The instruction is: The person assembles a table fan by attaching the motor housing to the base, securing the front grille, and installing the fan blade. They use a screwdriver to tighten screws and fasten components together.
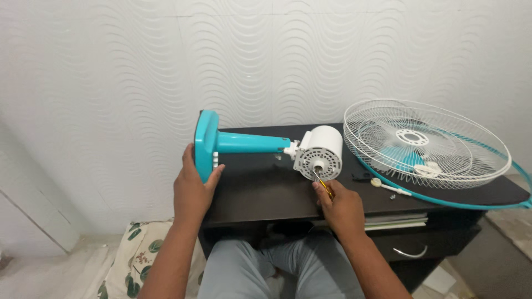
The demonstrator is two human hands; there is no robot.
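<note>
Left hand clamped on teal fan base at counter's left edge, steadying; right hand closed around screwdriver against white motor housing.

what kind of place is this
Probably a room in a home, not a workshop: a wavy textured white wall, a dark desk with a drawer, and a leaf-print cushion on the floor.

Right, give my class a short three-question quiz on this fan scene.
1. True or false: the left hand grips the teal fan base.
2. Which tool does the right hand hold against the white motor housing? A) hammer B) screwdriver C) pliers
3. Fill in: the white wire grille lies on the dark ____.

Key: 1 true; 2 B; 3 table.
</note>
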